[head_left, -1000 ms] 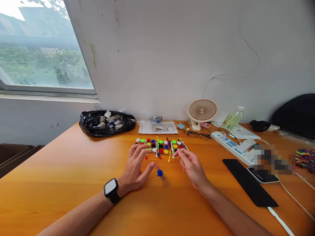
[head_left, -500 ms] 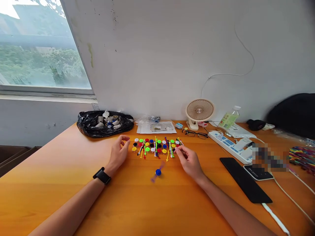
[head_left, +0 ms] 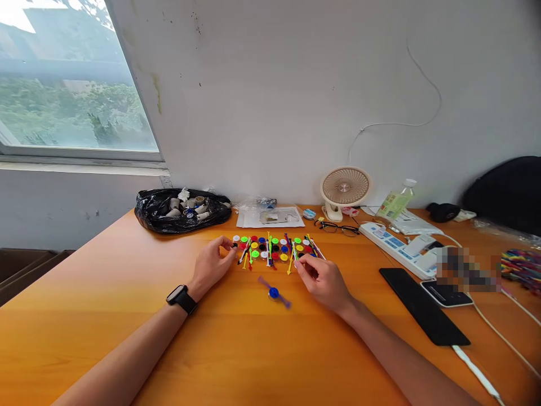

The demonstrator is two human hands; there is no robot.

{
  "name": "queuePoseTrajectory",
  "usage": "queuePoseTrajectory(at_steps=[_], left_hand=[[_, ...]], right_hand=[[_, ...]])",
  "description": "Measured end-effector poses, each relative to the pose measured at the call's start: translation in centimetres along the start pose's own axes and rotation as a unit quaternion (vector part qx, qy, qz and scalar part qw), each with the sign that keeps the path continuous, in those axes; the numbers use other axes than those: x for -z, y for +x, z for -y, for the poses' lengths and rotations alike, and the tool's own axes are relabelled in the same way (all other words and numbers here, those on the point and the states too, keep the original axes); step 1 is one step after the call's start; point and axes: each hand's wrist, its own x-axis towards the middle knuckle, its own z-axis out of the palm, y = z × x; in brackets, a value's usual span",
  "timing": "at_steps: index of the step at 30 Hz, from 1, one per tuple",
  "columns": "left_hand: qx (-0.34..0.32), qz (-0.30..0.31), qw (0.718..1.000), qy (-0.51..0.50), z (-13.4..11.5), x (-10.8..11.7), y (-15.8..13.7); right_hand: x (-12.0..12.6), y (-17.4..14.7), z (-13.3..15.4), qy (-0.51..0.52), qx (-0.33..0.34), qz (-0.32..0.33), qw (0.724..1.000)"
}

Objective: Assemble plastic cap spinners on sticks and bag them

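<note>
At the far left a window [head_left: 76, 84] lets in daylight above the table [head_left: 105, 316], and a black bag [head_left: 152, 217] lies open against the wall, full of grey, tube-like pieces. Nearer the person, the left wrist wears a dark watch [head_left: 176, 294], and the left hand [head_left: 211, 266] hovers low, its fingers curled in with the tips at a black disc [head_left: 235, 246]; from where I stand I cannot tell whether they pinch it. From there, rows of coloured discs [head_left: 255, 254] run across, with thin arrows [head_left: 269, 248] lying among them, and a white sheet [head_left: 249, 221] lies behind. In front of the rows, between the two hands and apart from both, sits the spinner [head_left: 274, 293], a blue top with its purple bar blurred. The right hand [head_left: 325, 282] has thumb and forefinger drawn together close by the arrows; I cannot tell whether anything is between them. Beyond it are glasses [head_left: 332, 227], a cream fan [head_left: 345, 186], a power strip [head_left: 386, 243], a tilted bottle [head_left: 393, 204], a black slab [head_left: 425, 307] with a white cable and, furthest right, a colourful bundle [head_left: 524, 276].
</note>
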Motion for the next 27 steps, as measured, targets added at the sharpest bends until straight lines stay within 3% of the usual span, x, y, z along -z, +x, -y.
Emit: queuePoseTrajectory(at_steps=[9, 14, 23, 27], left_hand=[[0.029, 0.008, 0.998, -0.051, 0.12, -0.4, -0.19], [0.051, -0.001, 0.999, 0.013, -0.22, -0.26, -0.2], [0.021, 0.0, 0.999, -0.028, -0.2, -0.3, -0.24], [-0.044, 0.027, 0.998, -0.04, -0.48, -0.31, -0.31]], right_hand=[[-0.23, 0.05, 0.06, 0.002, 0.009, 0.016, 1.0], [-0.3, 0.02, 0.12, 0.01, 0.004, 0.029, 1.0], [-0.26, -0.12, 0.27, 0.013, 0.007, 0.05, 0.999], [-0.32, -0.11, 0.35, 0.013, 0.009, 0.065, 0.998]])
